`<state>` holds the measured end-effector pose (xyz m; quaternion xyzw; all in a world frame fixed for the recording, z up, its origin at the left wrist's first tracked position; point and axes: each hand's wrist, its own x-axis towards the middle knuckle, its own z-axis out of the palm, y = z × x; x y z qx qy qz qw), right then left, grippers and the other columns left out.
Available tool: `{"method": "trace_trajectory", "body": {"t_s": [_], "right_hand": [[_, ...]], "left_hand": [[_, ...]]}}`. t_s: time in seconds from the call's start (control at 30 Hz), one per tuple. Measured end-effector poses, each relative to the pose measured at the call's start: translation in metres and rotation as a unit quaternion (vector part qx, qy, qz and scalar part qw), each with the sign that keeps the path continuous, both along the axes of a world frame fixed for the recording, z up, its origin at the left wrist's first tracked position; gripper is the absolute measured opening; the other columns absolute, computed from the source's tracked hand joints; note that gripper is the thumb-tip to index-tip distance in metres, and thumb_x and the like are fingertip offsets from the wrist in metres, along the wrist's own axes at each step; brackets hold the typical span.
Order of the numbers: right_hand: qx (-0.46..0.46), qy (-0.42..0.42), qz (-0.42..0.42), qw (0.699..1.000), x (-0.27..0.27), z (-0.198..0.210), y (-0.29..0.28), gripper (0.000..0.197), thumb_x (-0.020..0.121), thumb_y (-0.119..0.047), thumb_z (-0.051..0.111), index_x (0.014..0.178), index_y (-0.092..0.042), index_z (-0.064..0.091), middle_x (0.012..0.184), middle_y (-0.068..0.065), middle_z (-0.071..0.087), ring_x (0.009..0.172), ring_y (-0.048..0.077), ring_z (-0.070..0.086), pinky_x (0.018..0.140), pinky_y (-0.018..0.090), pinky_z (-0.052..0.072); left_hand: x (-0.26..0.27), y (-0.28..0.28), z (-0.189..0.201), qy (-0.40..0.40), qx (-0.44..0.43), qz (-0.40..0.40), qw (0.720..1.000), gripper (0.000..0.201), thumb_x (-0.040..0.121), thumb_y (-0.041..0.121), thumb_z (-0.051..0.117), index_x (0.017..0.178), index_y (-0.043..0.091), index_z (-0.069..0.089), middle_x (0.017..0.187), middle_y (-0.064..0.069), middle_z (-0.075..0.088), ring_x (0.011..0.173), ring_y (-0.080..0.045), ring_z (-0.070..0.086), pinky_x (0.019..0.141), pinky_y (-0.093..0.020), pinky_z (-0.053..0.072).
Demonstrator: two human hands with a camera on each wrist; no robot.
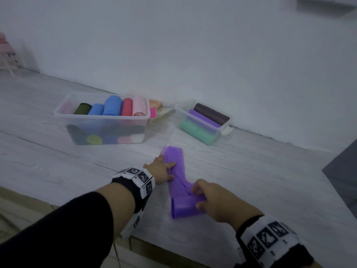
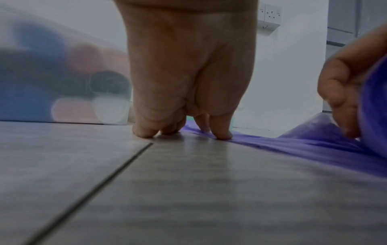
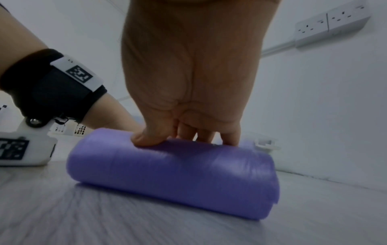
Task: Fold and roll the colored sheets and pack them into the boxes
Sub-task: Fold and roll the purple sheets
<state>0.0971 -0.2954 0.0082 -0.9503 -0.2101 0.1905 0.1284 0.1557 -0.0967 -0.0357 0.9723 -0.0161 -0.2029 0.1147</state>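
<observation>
1. A person kneels over a pale wood-grain floor (image 1: 58, 161), both hands on a purple sheet (image 1: 177, 182) that lies just in front of two clear boxes set against a white wall (image 1: 193, 45).
2. Right hand (image 1: 214, 202): fingers and thumb curled round the rolled near end of the sheet; in the right wrist view the thumb (image 3: 146, 139) and fingertips press into the top of the roll (image 3: 173, 172), which rests on the floor.
3. Left hand (image 1: 161, 171): fingers out fairly straight, w/ fingertips (image 2: 222, 132) pressing the flat, unrolled far part of the sheet to the floor. Nothing gripped.
4. The sheet is approx. half rolled: thick roll at the near end, a wrinkled flat strip running away toward the boxes.
5. Large box (image 1: 63, 113), left of ctr: holds rolls in dark green, blue, red and pink on top, w/ more rolls visible through its clear wall below, incl. one yellow-green (image 1: 94, 139).
6. Small box (image 1: 222, 130), to the right: holds a dark roll (image 1: 211, 114), a purple roll (image 1: 204, 118) and a green roll (image 1: 197, 132), lying side by side.
7. Between the boxes, by the wall: a peach item and a bright pink one (image 1: 153, 112); too small to tell what they are.
8. Both wrists wear black bands w/ white marker tiles (image 1: 141, 176). Black sleeve (image 1: 58, 233) on the left arm.
9. Wall sockets (image 3: 333, 21) show in both wrist views.
</observation>
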Motion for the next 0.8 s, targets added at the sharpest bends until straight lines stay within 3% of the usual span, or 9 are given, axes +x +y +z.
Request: {"method": "trace_trajectory", "body": {"t_s": [0.23,0.37,0.5,0.7,0.8], "right_hand": [[-0.063,-0.119,0.009,0.991,0.002,0.003,0.019,0.029,0.093,-0.024,0.053,0.122,-0.022,0.057,0.124,0.006,0.046,0.115,0.024,0.042,0.093,0.028,0.037],[-0.085,-0.116,0.008,0.990,0.003,0.003,0.025,0.032,0.094,-0.025,0.052,0.125,-0.019,0.057,0.123,0.008,0.052,0.113,0.024,0.049,0.093,0.027,0.040],[-0.121,-0.128,0.064,0.982,-0.001,-0.002,0.026,0.055,0.078,-0.041,0.069,0.127,-0.020,0.054,0.125,0.001,0.044,0.115,0.021,0.039,0.099,0.034,0.037],[-0.100,-0.122,0.056,0.986,0.008,0.000,0.026,0.064,0.080,-0.031,0.071,0.137,-0.024,0.043,0.131,0.001,0.049,0.120,0.020,0.043,0.102,0.031,0.033],[-0.065,-0.115,0.047,0.990,0.007,0.001,0.023,0.053,0.081,-0.027,0.070,0.129,-0.027,0.048,0.124,0.000,0.055,0.112,0.018,0.048,0.096,0.028,0.035]], "left_hand": [[-0.001,-0.003,0.002,0.007,0.010,0.001,1.000,0.064,0.097,0.042,0.043,0.151,0.033,0.009,0.158,-0.012,-0.012,0.147,-0.027,0.000,0.115,-0.055,0.013],[0.000,-0.002,0.002,0.000,-0.002,0.014,1.000,0.063,0.098,0.043,0.039,0.152,0.028,0.010,0.159,-0.011,-0.009,0.147,-0.026,0.001,0.116,-0.055,0.012],[0.000,-0.003,0.000,-0.008,-0.004,0.023,1.000,0.064,0.098,0.045,0.039,0.152,0.028,0.009,0.159,-0.008,-0.007,0.147,-0.024,0.003,0.115,-0.055,0.014],[0.001,-0.003,-0.001,-0.026,-0.026,0.046,0.998,0.068,0.097,0.042,0.042,0.152,0.017,0.010,0.160,-0.004,0.000,0.146,-0.020,0.010,0.115,-0.053,0.018],[0.002,-0.003,-0.002,-0.041,-0.035,0.051,0.997,0.067,0.096,0.041,0.044,0.151,0.016,0.014,0.160,-0.003,0.002,0.144,-0.021,0.017,0.114,-0.051,0.022]]}}
